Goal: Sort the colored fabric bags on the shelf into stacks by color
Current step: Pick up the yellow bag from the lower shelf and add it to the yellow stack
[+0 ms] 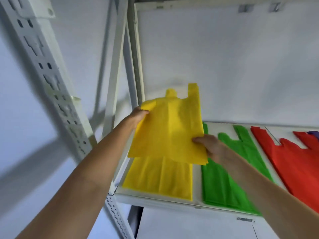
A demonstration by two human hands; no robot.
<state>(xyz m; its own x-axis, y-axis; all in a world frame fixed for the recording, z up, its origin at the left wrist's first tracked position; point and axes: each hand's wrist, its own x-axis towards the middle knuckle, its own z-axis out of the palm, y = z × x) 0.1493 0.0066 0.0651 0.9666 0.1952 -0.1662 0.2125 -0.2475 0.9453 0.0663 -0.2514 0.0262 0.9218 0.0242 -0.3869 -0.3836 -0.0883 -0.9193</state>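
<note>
1. Above the left end of the shelf, both hands hold one yellow bag in the air, spread flat between them.
2. The left hand grips the upper left corner of this bag; the fingers go behind the fabric, which is folded a little there.
3. The right hand pinches the lower right edge, with the thumb on top of the fabric and the other fingers hidden under it.
4. Directly below the held bag, a yellow stack lies flat on the shelf, at its left end. How many bags it has, I cannot tell.
5. Just to the right of it, apart by a strip of white shelf, lies a green stack, with the handles pointing to the wall.
6. Further right lies a red stack, and at the right edge of the view a small purple piece shows behind it.
7. A white perforated post of the shelving frame stands at the left.
</note>
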